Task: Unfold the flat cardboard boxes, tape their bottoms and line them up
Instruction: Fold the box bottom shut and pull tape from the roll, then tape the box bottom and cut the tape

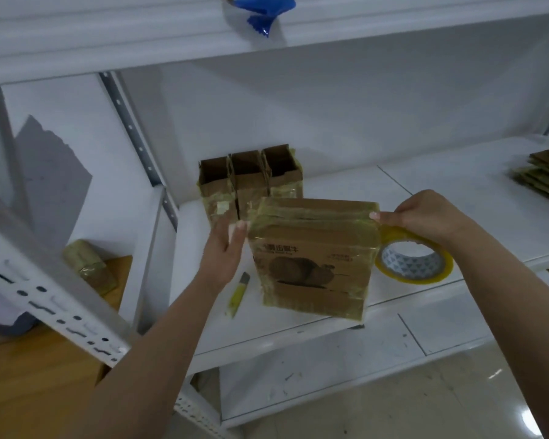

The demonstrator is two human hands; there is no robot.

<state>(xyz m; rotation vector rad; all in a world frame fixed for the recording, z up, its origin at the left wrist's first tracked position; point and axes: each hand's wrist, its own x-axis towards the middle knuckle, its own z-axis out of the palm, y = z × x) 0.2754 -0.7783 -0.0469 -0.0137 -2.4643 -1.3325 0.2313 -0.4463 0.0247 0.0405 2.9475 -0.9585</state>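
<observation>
Cardboard box point(313, 258) w/ glossy tape, round tape roll point(414, 263) beside

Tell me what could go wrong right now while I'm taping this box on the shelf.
1. The box sits near the shelf's front edge, steadied only by the flat left hand; a hard pull on the tape could tip it off.
2. The tape roll hangs from the right hand; the stretched tape may twist or stick to itself.
3. The yellow utility knife lies loose by the left forearm and could get knocked to the floor.
</observation>
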